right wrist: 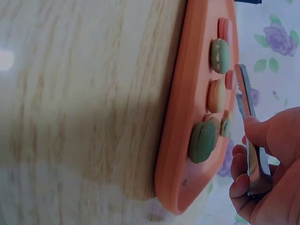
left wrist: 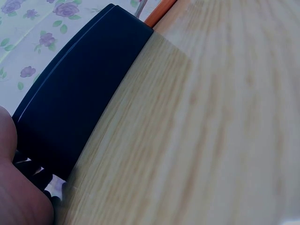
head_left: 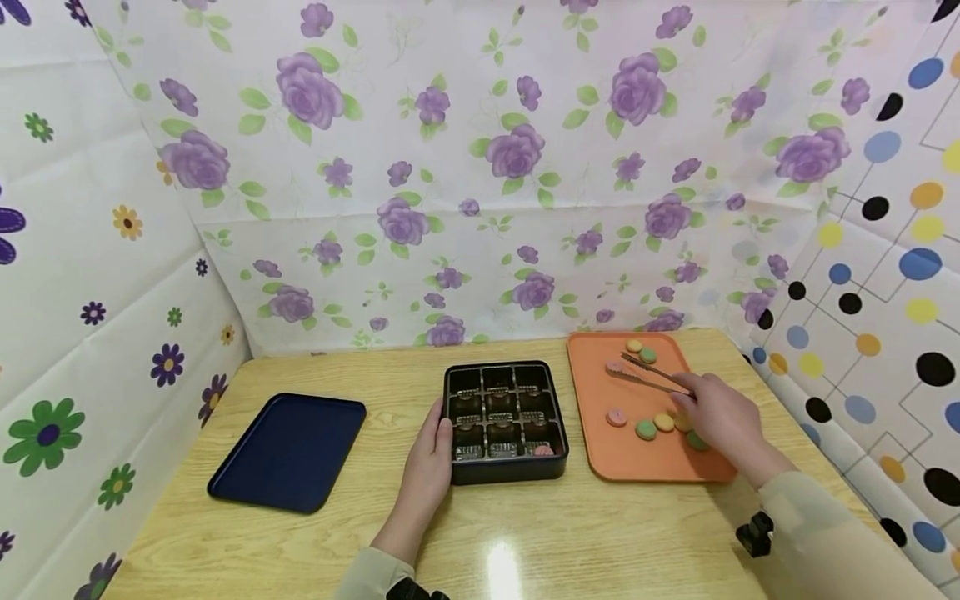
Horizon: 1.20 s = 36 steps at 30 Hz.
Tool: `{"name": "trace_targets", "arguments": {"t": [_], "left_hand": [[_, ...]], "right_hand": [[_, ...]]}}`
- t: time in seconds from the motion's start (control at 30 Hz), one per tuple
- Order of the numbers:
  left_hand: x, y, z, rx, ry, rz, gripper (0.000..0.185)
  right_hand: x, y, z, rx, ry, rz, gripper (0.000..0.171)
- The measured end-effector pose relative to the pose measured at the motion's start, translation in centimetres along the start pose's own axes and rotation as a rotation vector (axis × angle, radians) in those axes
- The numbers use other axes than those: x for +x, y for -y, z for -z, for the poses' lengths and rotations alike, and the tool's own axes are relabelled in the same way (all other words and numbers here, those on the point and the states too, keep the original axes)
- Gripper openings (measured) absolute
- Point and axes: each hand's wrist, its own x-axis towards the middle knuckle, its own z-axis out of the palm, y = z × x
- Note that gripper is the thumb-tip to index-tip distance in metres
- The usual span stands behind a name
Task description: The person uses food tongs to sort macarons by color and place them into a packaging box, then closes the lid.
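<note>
A black compartment box (head_left: pixel 504 421) stands mid-table; a pink macaron (head_left: pixel 543 450) lies in its front right cell. My left hand (head_left: pixel 433 446) lies flat against the box's left wall, fingers straight; the left wrist view shows the palm (left wrist: pixel 14 187) beside the dark box wall (left wrist: pixel 79 93). To the right, an orange tray (head_left: pixel 600 458) carries several macarons: pink (head_left: pixel 617 417), green (head_left: pixel 646 429), yellow (head_left: pixel 664 422). My right hand (head_left: pixel 716 412) grips metal tongs (head_left: pixel 645 377) over the tray, tips pointing to the far left. The right wrist view shows fingers (right wrist: pixel 255 133) curled round the tongs (right wrist: pixel 246 93), near a green macaron (right wrist: pixel 202 140).
A dark blue tray (head_left: pixel 288 450) lies on the left of the wooden table (head_left: pixel 600 533). Flower-patterned and dotted sheets wall in the table at the back and both sides. The orange tray's edge (left wrist: pixel 159 11) shows behind the box in the left wrist view.
</note>
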Motion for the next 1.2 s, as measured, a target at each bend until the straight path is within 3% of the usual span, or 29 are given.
{"name": "trace_targets", "arguments": {"t": [0.37, 1.2], "left_hand": [[-0.1, 0.1, 0.0, 0.004, 0.003, -0.007, 0.06], [-0.1, 0.1, -0.1, -0.018, 0.0, -0.004, 0.059]], "right_hand": [[0.7, -0.2, -0.6, -0.003, 0.029, -0.009, 0.041], [1.4, -0.7, -1.2, -0.02, -0.01, 0.002, 0.035]]}}
